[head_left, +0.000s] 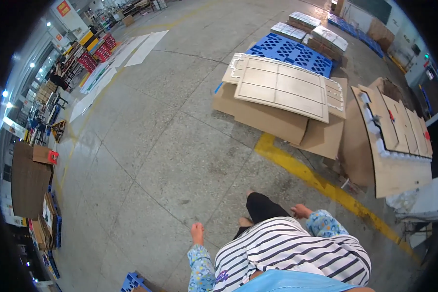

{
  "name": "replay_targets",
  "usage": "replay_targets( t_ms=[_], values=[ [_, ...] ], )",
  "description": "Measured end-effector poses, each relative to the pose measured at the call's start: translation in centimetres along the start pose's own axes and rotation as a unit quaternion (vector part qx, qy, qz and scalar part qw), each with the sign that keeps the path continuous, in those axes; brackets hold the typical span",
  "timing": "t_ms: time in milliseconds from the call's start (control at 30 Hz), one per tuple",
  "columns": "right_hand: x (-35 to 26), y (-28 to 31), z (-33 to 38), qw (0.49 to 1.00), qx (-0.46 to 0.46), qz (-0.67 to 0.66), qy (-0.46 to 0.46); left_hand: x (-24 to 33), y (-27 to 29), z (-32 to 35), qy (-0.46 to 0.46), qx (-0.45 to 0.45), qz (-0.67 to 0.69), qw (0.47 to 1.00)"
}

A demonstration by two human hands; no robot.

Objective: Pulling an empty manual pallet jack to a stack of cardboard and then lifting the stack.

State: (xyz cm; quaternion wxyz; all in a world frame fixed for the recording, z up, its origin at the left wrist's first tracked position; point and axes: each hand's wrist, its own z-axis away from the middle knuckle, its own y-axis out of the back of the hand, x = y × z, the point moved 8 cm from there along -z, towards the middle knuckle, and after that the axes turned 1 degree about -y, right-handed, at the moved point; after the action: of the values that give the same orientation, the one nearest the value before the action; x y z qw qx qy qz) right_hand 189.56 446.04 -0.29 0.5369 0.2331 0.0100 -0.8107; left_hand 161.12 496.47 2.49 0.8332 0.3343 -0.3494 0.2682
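Here, nothing is held in either hand. The left hand (197, 233) is loosely curled at the person's side above the grey concrete floor (160, 146), and a blue plastic pallet corner (134, 283) is seen nearest to it, at the lower edge. The right hand (301, 211) is loosely curled too, near the yellow floor line (321, 182). Flat cardboard sheets (272, 117) with a pale panel (282, 87) on top are laid well ahead.

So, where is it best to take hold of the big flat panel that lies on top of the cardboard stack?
Probably the near long edge of the panel, from the open floor side. It lies flat and overhangs the cardboard there, so fingers could get under it. It is wide, so use both hands, spread apart.
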Motion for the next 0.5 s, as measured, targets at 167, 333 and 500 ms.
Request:
replay_targets(
  t_ms=[167,333,500],
  values=[
    [-5.6,0.5,-6.7,0.998,-0.028,-0.052,-0.02,12.4,-4.1,-10.6,-0.087,-0.027,-0.003,0.996],
    [-29.5,6.7,-18.2,0.94,0.083,0.184,0.277,11.1,-5.2,-17.4,-0.02,-0.11,-0.066,0.992],
    [-59.4,14.9,-18.2,0.921,0.127,-0.004,0.368,11.8,-7.1,-29.1,0.057,-0.166,-0.102,0.979]
  ],
)
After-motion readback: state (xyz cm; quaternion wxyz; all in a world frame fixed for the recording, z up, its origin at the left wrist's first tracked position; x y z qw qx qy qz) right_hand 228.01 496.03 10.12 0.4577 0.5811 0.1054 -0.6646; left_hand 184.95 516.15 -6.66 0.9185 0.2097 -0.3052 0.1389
